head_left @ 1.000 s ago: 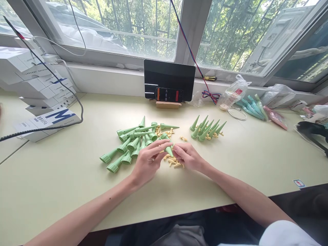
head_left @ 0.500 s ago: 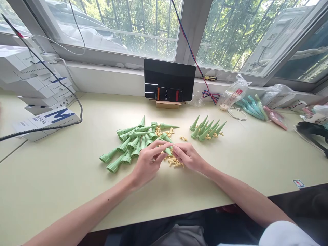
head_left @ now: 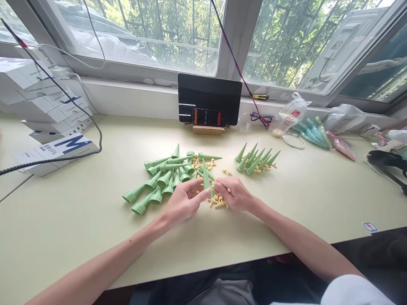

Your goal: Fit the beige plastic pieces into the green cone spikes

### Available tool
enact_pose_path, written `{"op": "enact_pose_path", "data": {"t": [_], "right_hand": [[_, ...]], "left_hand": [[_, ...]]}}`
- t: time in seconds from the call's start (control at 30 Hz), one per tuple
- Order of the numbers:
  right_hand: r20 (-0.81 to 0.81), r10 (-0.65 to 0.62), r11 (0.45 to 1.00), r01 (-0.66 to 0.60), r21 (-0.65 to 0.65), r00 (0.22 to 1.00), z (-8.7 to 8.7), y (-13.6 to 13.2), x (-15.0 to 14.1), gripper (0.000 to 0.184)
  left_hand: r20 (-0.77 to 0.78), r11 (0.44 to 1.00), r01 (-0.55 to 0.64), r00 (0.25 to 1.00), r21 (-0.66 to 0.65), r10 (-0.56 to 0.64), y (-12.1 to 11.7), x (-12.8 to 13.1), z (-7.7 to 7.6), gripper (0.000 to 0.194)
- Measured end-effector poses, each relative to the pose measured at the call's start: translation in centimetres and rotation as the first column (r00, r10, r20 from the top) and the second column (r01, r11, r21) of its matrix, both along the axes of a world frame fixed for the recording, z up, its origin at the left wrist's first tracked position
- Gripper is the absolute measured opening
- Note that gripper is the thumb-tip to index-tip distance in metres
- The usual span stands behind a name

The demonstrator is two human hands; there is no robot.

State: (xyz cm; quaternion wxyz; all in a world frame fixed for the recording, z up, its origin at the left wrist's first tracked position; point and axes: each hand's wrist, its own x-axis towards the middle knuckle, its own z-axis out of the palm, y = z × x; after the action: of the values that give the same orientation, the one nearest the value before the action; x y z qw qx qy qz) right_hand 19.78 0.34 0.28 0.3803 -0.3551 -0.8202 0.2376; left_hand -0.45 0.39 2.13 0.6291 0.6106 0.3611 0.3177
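Note:
My left hand (head_left: 188, 200) is closed on a green plastic watering spike (head_left: 205, 173), held with its tip pointing up and away from me. Right beside its lower end, my right hand (head_left: 233, 193) pinches with thumb and forefinger; whatever is between them is hidden. Small yellow plastic valves (head_left: 219, 201) lie scattered below and behind the hands. To the left spreads a pile of loose green spikes (head_left: 163, 178), many with their open threaded ends facing me. Several spikes stand upright in a cluster (head_left: 257, 160) on the right, some with yellow valves at their bases. A single valve (head_left: 227, 171) lies between.
A phone (head_left: 210, 117) showing a timer leans on a dark tablet (head_left: 210, 93) at the back. White boxes (head_left: 54, 106) are stacked at the left, crossed by a black cable (head_left: 98, 127). Plastic bags (head_left: 291, 114) and wrapped bundles (head_left: 313, 133) lie back right.
The spike in my left hand has swung from pointing down toward me to tip up. My left fingers have shifted round it; my right hand stays close beside it.

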Motion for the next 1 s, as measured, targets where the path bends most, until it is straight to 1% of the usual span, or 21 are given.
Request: {"op": "enact_pose_path", "data": {"t": [0.07, 0.17, 0.3, 0.37, 0.47, 0.53, 0.7, 0.8, 0.83, 0.87, 0.93, 1.0], "right_hand": [[0.029, 0.011, 0.997, -0.013, 0.070, 1.000, -0.2, 0.1, 0.1, 0.037], [0.091, 0.010, 0.987, -0.024, 0.159, 0.996, -0.2, 0.2, 0.3, 0.034], [0.143, -0.011, 0.968, -0.026, 0.249, 0.990, 0.0, 0.3, 0.3, 0.031], [0.158, -0.020, 0.961, -0.025, 0.277, 0.987, 0.0, 0.3, 0.4, 0.030], [0.170, -0.029, 0.960, -0.020, 0.279, 0.985, -0.2, 0.3, 0.5, 0.029], [0.167, -0.031, 0.968, -0.012, 0.251, 0.985, -0.3, 0.2, 0.4, 0.030], [0.137, -0.023, 0.985, -0.001, 0.172, 0.990, -0.4, 0.2, 0.3, 0.029], [0.084, -0.010, 0.991, -0.001, 0.134, 0.996, -0.3, 0.2, 0.3, 0.032], [0.065, -0.009, 0.994, 0.002, 0.110, 0.998, -0.2, 0.2, 0.2, 0.033], [0.046, -0.011, 0.997, 0.007, 0.083, 0.999, -0.1, 0.1, 0.2, 0.034], [0.017, -0.020, 0.999, 0.019, 0.031, 1.000, 0.0, 0.0, 0.1, 0.037], [-0.002, -0.028, 1.000, 0.028, -0.003, 1.000, 0.2, -0.2, 0.0, 0.039]], "left_hand": [[0.048, 0.996, 0.011, 0.999, -0.088, -0.007, 0.1, -0.1, -0.1, 0.033], [0.084, 0.987, 0.008, 0.996, -0.158, 0.005, 0.3, -0.2, -0.3, 0.040], [0.100, 0.971, -0.002, 0.995, -0.239, 0.026, 0.4, -0.2, -0.2, 0.058], [0.108, 0.966, -0.002, 0.994, -0.257, 0.031, 0.4, -0.2, -0.2, 0.065], [0.108, 0.972, -0.002, 0.994, -0.235, 0.028, 0.5, -0.1, -0.2, 0.064], [0.088, 0.983, -0.016, 0.996, -0.184, 0.033, 0.4, -0.1, -0.1, 0.063], [0.007, 0.999, -0.042, 0.999, -0.007, 0.043, 0.2, -0.1, -0.1, 0.060], [-0.046, 0.986, -0.035, 0.998, 0.163, 0.043, 0.3, -0.1, -0.8, 0.054], [-0.067, 0.966, -0.046, 0.996, 0.253, 0.065, 0.4, -0.1, -1.2, 0.051], [-0.080, 0.933, -0.072, 0.991, 0.353, 0.107, 0.5, -0.1, -1.5, 0.049], [-0.105, 0.839, -0.088, 0.980, 0.537, 0.170, 0.6, -0.1, -2.0, 0.043], [-0.108, 0.757, -0.084, 0.974, 0.648, 0.201, 0.7, -0.1, -2.3, 0.038]]}}
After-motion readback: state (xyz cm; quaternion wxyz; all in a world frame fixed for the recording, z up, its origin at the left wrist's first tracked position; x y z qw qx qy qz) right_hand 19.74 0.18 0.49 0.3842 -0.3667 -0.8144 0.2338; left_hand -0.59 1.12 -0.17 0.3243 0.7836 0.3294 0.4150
